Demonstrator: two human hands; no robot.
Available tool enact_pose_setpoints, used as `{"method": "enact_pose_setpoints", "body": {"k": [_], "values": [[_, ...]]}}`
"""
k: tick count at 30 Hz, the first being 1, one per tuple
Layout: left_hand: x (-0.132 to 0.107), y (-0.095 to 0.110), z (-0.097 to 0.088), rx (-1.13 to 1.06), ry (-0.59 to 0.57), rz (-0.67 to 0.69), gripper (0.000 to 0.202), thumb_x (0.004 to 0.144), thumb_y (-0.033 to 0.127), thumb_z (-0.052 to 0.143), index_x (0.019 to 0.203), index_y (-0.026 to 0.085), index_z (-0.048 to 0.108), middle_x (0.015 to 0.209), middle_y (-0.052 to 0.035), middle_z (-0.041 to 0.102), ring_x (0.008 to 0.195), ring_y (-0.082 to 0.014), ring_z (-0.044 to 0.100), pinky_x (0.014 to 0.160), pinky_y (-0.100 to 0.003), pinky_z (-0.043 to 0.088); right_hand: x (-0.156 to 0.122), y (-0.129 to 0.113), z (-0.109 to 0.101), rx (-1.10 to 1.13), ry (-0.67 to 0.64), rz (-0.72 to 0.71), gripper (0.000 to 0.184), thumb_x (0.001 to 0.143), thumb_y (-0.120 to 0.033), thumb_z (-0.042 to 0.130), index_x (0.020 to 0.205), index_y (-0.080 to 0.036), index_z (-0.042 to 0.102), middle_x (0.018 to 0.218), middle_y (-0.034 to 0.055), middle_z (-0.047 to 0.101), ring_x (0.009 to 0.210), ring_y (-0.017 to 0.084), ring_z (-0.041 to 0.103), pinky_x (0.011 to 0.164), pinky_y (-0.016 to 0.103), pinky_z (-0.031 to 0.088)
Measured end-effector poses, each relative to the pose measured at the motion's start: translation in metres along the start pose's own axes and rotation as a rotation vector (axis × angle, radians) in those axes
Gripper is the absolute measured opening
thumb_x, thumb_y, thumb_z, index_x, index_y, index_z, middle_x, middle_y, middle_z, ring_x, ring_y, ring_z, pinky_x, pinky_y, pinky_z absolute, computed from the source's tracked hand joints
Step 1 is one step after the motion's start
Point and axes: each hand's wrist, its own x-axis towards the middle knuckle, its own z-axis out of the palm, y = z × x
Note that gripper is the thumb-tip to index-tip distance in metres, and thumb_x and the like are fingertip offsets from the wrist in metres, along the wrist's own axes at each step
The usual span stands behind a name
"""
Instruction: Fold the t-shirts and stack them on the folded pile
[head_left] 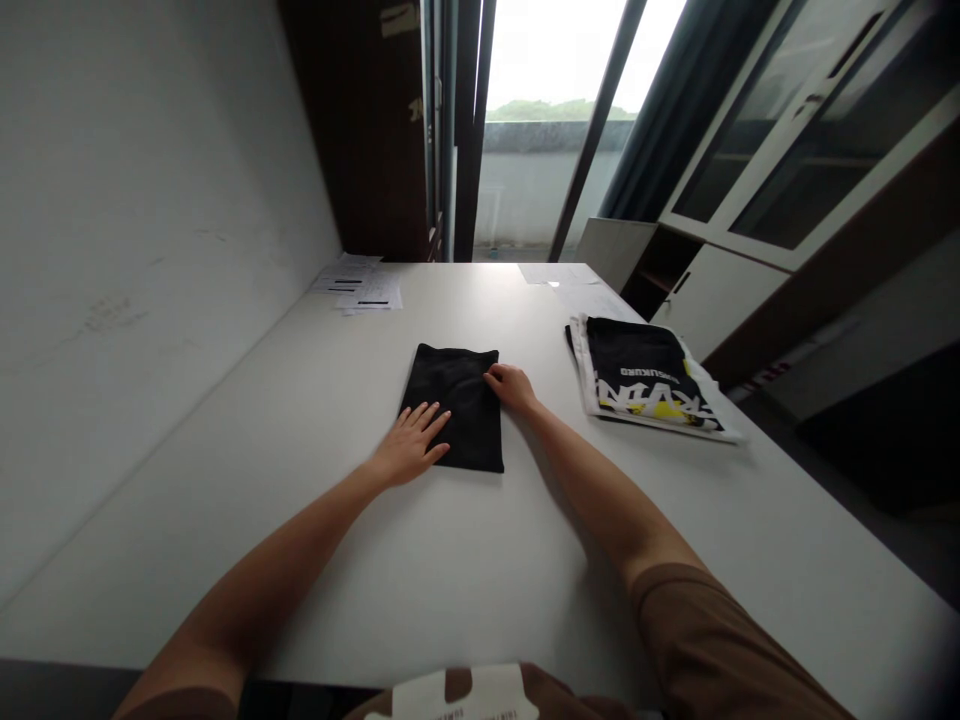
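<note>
Two hands on one folded black cloth (466, 385), mid-table (480, 570).
Left hand (411, 443) lies flat, fingers spread, over its near-left part; right hand (511, 386) is curled narrow at the right edge, near the far corner, whether pinching I cannot tell. The cloth looks light, soft and limp, hardly fragile; best taken by opposite edges, layers together.

Folded black garment (643, 350) — big white "RVIN" (651, 394), partial; smaller lettering (649, 374) unclear.
</note>
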Motion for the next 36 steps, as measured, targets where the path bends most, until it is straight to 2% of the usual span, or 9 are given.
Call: {"method": "enact_pose_setpoints", "body": {"k": [7, 36], "values": [[0.0002, -0.0001, 0.0008, -0.007, 0.001, 0.002, 0.066, 0.103, 0.062, 0.030, 0.162, 0.033, 0.024, 0.168, -0.0021, 0.022, 0.155, -0.0269, 0.018, 0.125, -0.051, 0.017, -0.0018, 0.0003, 0.0016, -0.010, 0.004, 0.001, 0.020, 0.096, -0.039, 0.055, 0.097, -0.027, 0.072, 0.089, 0.0022, 0.074, 0.082, 0.020, 0.065, 0.073, 0.028, 0.042], [0.0001, -0.0002, 0.0004, -0.006, -0.008, 0.000, 0.066, 0.103, 0.062, 0.029, 0.162, 0.033, 0.025, 0.168, -0.0017, 0.022, 0.155, -0.0273, 0.018, 0.125, -0.051, 0.017, -0.0024, 0.0004, 0.0016, -0.019, 0.001, 0.008, 0.022, 0.096, -0.041, 0.055, 0.100, -0.027, 0.072, 0.090, 0.0027, 0.074, 0.082, 0.020, 0.065, 0.073, 0.028, 0.042]]}}
